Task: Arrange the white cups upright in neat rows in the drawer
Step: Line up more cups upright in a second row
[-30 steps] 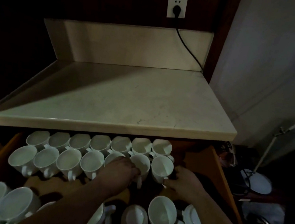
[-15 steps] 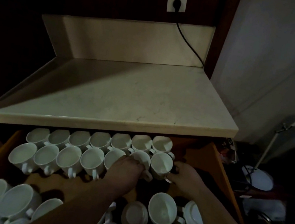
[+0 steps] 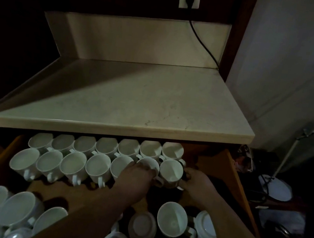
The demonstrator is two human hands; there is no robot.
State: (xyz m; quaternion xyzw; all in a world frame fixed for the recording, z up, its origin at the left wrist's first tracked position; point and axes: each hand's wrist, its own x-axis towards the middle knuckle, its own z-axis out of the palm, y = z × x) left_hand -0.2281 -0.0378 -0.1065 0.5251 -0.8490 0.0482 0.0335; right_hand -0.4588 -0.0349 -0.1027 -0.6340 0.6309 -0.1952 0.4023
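Fingers (image 3: 146, 169) of the left hand (image 3: 135, 180) are curling over the rim of the sixth cup (image 3: 151, 163) in the second row, gripping it. Beside it, the right hand (image 3: 198, 183) is curling its fingers (image 3: 186, 176) round the outer side of the end cup (image 3: 171, 171), by the handle; their tips are hiding in shadow. Both cups are standing upright in the drawer (image 3: 226, 163), just in front of a back row (image 3: 106, 146) of seven upright cups under the counter (image 3: 134, 103) edge. Nearer the person, loose cups (image 3: 171, 218) are lying mixed: some upright, some overturned, some tilting at the left.
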